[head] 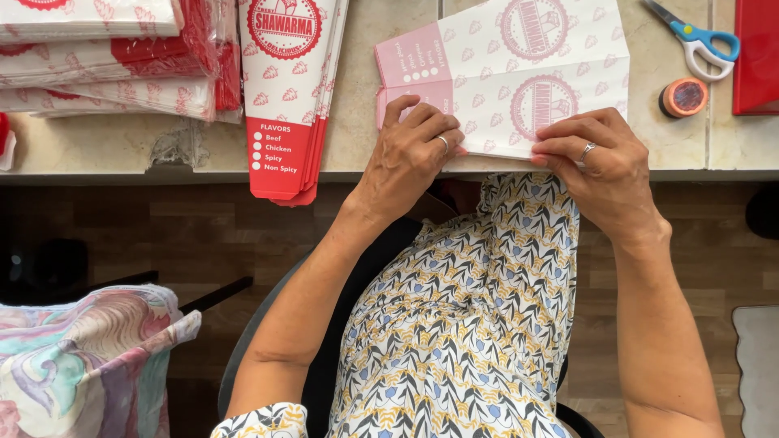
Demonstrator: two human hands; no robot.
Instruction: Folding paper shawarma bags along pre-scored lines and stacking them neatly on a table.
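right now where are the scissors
In the head view, the scissors lie at the top right of the counter, just above the roll of tape and left of a red tray.

Bench [365,81], beige. Stacks of flat red-and-white sleeves [122,61] at far left; one stack [288,97] overhangs the edge. Blue-handled scissors [698,39] and an orange tape roll [683,97] at right, beside a red box [756,57]. Patterned cloth [89,357] at lower left.

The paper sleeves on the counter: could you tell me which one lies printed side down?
The pale pink sleeve under the left hand and right hand; the stacked sleeves show bold red print.
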